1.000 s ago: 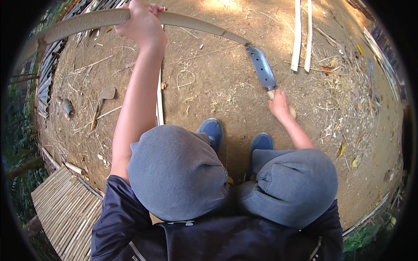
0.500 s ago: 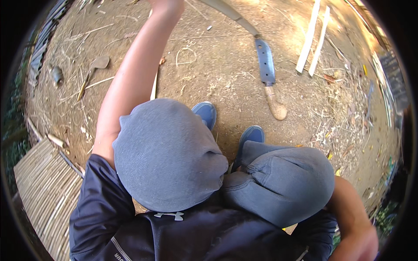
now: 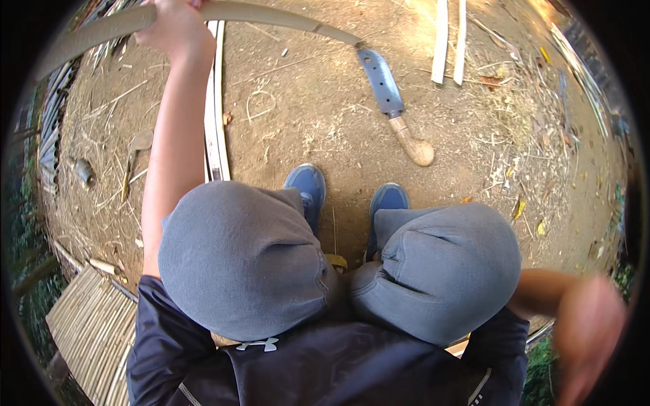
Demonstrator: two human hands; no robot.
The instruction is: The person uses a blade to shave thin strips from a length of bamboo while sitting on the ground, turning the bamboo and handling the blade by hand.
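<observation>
My left hand, arm stretched forward, is closed round a long bamboo strip. The strip bows across the top left of the view, and its right end reaches the tip of a machete. That machete lies on the dirt beyond my feet, with a dark blade with holes in it and a curved wooden handle. Out to the lower right, beside my right knee, is my right hand; motion blur smears its fingers.
Pale split strips lie beyond my left knee, and two more at the far right. A small hoe-like tool and a grey bottle-shaped thing rest at left. A slatted bamboo panel is at lower left.
My left hand has come left and lower in the view, bringing more of the bamboo strip into sight. My right hand has swung farther out to the right. The view has shifted slightly.
</observation>
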